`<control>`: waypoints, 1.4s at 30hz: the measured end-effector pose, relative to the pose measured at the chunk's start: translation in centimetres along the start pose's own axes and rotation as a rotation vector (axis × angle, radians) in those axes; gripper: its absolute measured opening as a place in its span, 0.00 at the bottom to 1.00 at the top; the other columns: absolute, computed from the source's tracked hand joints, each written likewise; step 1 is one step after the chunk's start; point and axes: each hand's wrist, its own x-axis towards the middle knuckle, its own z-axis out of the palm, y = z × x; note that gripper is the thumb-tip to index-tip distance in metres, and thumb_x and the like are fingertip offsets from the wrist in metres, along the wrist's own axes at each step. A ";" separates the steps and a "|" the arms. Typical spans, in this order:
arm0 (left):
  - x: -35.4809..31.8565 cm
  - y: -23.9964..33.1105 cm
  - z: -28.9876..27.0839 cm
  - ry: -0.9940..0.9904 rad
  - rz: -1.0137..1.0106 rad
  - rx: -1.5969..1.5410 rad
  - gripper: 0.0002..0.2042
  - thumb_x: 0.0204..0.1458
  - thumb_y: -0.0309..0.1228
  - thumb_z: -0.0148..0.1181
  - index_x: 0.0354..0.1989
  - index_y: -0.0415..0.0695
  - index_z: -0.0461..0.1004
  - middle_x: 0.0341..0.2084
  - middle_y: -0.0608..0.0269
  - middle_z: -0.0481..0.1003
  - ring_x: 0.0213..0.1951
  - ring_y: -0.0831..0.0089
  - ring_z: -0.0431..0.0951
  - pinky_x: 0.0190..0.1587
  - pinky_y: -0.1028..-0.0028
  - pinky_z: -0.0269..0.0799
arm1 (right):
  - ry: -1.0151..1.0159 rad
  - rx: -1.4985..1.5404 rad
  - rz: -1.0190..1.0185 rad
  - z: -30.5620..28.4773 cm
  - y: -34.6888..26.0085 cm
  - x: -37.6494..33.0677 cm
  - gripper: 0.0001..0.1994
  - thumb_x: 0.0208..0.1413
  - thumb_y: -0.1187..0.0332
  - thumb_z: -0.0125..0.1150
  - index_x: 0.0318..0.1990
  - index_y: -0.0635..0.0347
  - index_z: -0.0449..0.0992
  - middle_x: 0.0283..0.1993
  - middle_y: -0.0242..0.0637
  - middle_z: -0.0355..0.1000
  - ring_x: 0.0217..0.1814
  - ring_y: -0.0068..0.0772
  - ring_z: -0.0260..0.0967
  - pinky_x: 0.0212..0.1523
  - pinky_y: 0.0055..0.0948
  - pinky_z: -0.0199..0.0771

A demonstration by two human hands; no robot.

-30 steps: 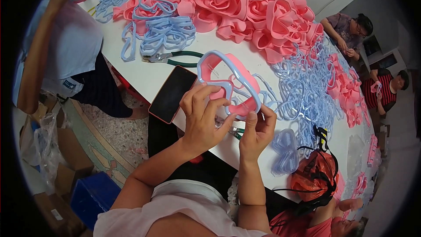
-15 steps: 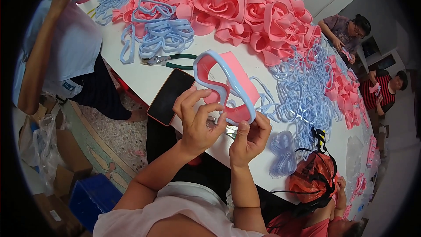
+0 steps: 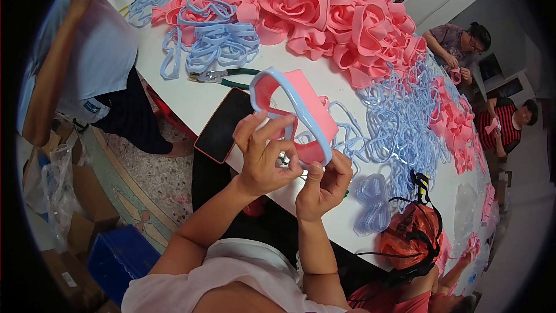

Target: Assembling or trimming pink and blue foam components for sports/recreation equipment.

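Over the table edge I hold a swim mask body (image 3: pixel 310 105), a soft pink skirt with a light blue frame around its rim. My left hand (image 3: pixel 263 159) pinches its lower left part, thumb and index finger together near the nose area. My right hand (image 3: pixel 323 188) grips the lower right corner between thumb and bent fingers. The fingers hide part of the rim. Behind the mask lie pliers with green handles (image 3: pixel 238 72) and a dark phone (image 3: pixel 226 124). A small metal thing, partly hidden, shows behind my left fingers.
A large heap of pink skirts (image 3: pixel 324 14) covers the far table. Blue frames lie tangled (image 3: pixel 399 119) at right and bundled (image 3: pixel 223 46) at left. Clear lenses (image 3: pixel 372 204) are stacked near a red plastic bag (image 3: pixel 408 235). Co-workers stand or sit around; a blue crate (image 3: pixel 121 264) is lower left.
The mask and both hands have shifted slightly left, and the mask is turned a little. My left thumb and index finger have closed lower on the rim.
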 end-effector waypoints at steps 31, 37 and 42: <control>4.6 -3.7 -2.0 -0.293 -0.779 -0.929 0.21 0.52 0.19 0.64 0.55 0.34 0.70 0.43 0.64 0.70 0.42 0.80 0.70 0.47 0.82 0.67 | -0.258 0.283 0.551 -6.2 -0.2 4.3 0.23 0.55 0.82 0.59 0.59 0.67 0.62 0.53 0.42 0.65 0.55 0.33 0.67 0.43 0.31 0.84; 2.4 -4.2 -0.9 -0.370 -0.739 -0.917 0.23 0.58 0.30 0.59 0.60 0.34 0.66 0.45 0.59 0.71 0.44 0.78 0.71 0.50 0.78 0.67 | -0.302 0.082 0.581 -11.4 -3.1 7.7 0.20 0.52 0.80 0.64 0.53 0.66 0.68 0.48 0.36 0.68 0.40 0.22 0.70 0.41 0.25 0.82; 1.2 -4.6 -2.2 -0.357 -0.776 -0.872 0.21 0.58 0.31 0.59 0.58 0.34 0.67 0.43 0.59 0.73 0.40 0.78 0.72 0.46 0.79 0.69 | -0.044 -0.751 0.170 -22.2 -5.4 15.9 0.15 0.51 0.76 0.65 0.46 0.62 0.70 0.42 0.38 0.71 0.37 0.28 0.73 0.34 0.28 0.77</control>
